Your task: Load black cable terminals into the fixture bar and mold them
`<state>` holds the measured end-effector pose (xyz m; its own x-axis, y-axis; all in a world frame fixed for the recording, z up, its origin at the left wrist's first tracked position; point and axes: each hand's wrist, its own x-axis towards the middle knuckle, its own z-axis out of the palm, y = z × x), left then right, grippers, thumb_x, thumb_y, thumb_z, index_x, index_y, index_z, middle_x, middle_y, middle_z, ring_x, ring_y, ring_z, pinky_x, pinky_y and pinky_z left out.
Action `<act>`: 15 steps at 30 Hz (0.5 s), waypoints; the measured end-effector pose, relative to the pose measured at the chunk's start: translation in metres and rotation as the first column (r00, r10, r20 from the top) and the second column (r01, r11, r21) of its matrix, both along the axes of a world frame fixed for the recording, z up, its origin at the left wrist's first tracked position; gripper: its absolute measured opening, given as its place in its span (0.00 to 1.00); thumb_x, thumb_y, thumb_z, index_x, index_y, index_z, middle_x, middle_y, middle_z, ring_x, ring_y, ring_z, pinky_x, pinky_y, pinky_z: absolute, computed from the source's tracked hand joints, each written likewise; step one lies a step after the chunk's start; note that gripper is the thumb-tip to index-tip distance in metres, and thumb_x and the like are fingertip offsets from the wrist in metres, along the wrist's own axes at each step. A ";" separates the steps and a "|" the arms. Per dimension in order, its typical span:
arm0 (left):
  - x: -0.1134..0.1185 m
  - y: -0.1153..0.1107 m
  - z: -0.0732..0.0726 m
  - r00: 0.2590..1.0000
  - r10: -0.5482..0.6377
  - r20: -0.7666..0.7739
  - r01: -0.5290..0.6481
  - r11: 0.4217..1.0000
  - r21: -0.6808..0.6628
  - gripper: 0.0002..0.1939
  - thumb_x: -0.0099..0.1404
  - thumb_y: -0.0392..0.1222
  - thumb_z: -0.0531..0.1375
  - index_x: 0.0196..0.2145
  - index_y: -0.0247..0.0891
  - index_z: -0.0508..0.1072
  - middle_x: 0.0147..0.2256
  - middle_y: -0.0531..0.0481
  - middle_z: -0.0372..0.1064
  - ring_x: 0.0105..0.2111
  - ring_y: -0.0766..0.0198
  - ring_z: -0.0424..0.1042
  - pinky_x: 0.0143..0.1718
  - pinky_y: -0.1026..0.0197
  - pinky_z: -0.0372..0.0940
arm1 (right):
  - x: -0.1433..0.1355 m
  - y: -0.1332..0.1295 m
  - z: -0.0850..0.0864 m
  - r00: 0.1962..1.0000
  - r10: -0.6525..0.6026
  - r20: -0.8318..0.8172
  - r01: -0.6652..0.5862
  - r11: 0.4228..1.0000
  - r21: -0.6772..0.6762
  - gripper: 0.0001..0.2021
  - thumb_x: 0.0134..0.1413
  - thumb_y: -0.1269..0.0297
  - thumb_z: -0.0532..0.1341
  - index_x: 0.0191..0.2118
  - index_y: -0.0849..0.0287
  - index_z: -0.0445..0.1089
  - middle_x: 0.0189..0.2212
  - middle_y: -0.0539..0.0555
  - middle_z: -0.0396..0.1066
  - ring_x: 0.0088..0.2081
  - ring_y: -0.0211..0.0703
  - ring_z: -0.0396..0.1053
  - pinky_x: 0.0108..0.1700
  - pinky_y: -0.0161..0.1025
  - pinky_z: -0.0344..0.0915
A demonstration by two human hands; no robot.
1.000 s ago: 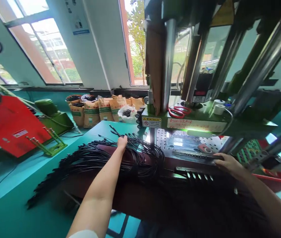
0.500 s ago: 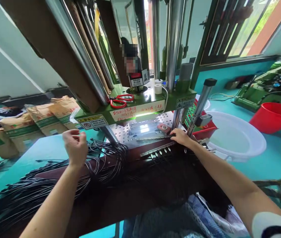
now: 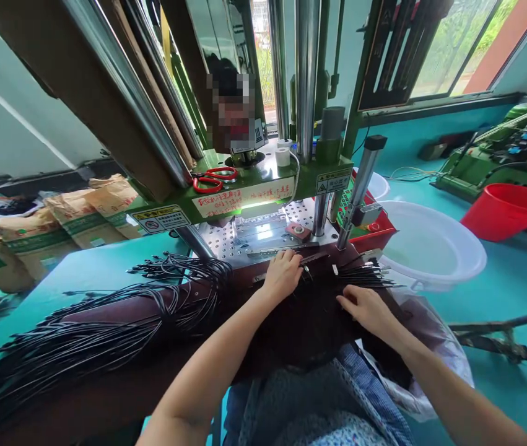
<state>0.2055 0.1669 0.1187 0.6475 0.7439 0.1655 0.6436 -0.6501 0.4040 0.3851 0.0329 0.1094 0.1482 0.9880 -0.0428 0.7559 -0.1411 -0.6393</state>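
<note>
Down below red handwriting (image 3: 247,197), left hand (image 3: 283,272) curls, hold unclear; right hand (image 3: 369,313) loosely spread.

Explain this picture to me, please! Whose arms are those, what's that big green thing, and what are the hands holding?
There's no robot here. The camera sits on a person's head, looking forward and down, so we see that person's own arms.

The big green machine has tall, shiny metal posts. Red scissors lie on its ledge, and below is a metal plate full of holes.

In front, long black cables lie in a heap on the person's left. The left hand is at a narrow strip; its fingers hide whether it's gripping it. The right hand is beside a smaller bunch of dark wires, and I can't see anything clearly held in it.
</note>
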 end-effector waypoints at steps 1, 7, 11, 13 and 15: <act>0.007 0.004 -0.006 0.999 0.041 0.025 -0.040 0.999 -0.030 0.12 0.62 0.41 0.53 0.44 0.41 0.68 0.46 0.41 0.62 0.48 0.49 0.58 0.48 0.49 0.53 | -0.003 -0.009 -0.002 0.972 -0.020 -0.235 0.026 0.999 0.021 0.11 0.54 0.59 0.53 0.24 0.56 0.60 0.22 0.51 0.70 0.25 0.41 0.68 0.28 0.36 0.59; 0.020 0.021 -0.022 0.997 0.055 0.049 -0.050 0.994 -0.095 0.12 0.64 0.43 0.50 0.37 0.40 0.72 0.38 0.43 0.64 0.42 0.52 0.62 0.46 0.52 0.56 | -0.004 -0.064 -0.021 0.251 -0.156 -0.955 0.239 0.966 -0.095 0.12 0.50 0.54 0.61 0.30 0.56 0.61 0.15 0.44 0.63 0.17 0.37 0.64 0.23 0.35 0.62; 0.015 0.024 -0.022 0.997 0.008 -0.072 -0.011 0.999 -0.036 0.13 0.64 0.45 0.51 0.41 0.41 0.72 0.39 0.45 0.64 0.43 0.55 0.62 0.44 0.55 0.59 | -0.003 -0.091 -0.037 0.266 -0.237 -0.934 0.265 0.950 -0.166 0.14 0.50 0.53 0.61 0.26 0.58 0.62 0.10 0.43 0.57 0.14 0.35 0.61 0.18 0.32 0.58; 0.013 0.025 -0.020 0.989 -0.005 -0.150 0.006 1.000 0.008 0.14 0.64 0.46 0.51 0.43 0.41 0.71 0.40 0.46 0.64 0.43 0.56 0.62 0.43 0.56 0.60 | -0.003 -0.099 -0.039 0.301 -0.239 -0.923 0.252 0.954 -0.165 0.15 0.51 0.52 0.60 0.25 0.58 0.61 0.10 0.43 0.56 0.13 0.36 0.61 0.19 0.33 0.57; 0.012 0.025 -0.020 0.984 -0.006 -0.177 0.012 0.999 0.034 0.15 0.65 0.46 0.51 0.44 0.41 0.71 0.40 0.47 0.65 0.42 0.58 0.62 0.43 0.57 0.60 | -0.002 -0.106 -0.037 0.329 -0.236 -0.914 0.244 0.957 -0.160 0.16 0.52 0.52 0.59 0.25 0.58 0.61 0.10 0.43 0.56 0.13 0.36 0.62 0.19 0.33 0.56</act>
<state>0.2177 0.1922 0.0987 0.6756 0.7336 0.0734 0.6968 -0.6678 0.2618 0.3827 -0.0730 0.0726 0.2506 0.9174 -0.3092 -0.3689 -0.2048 -0.9066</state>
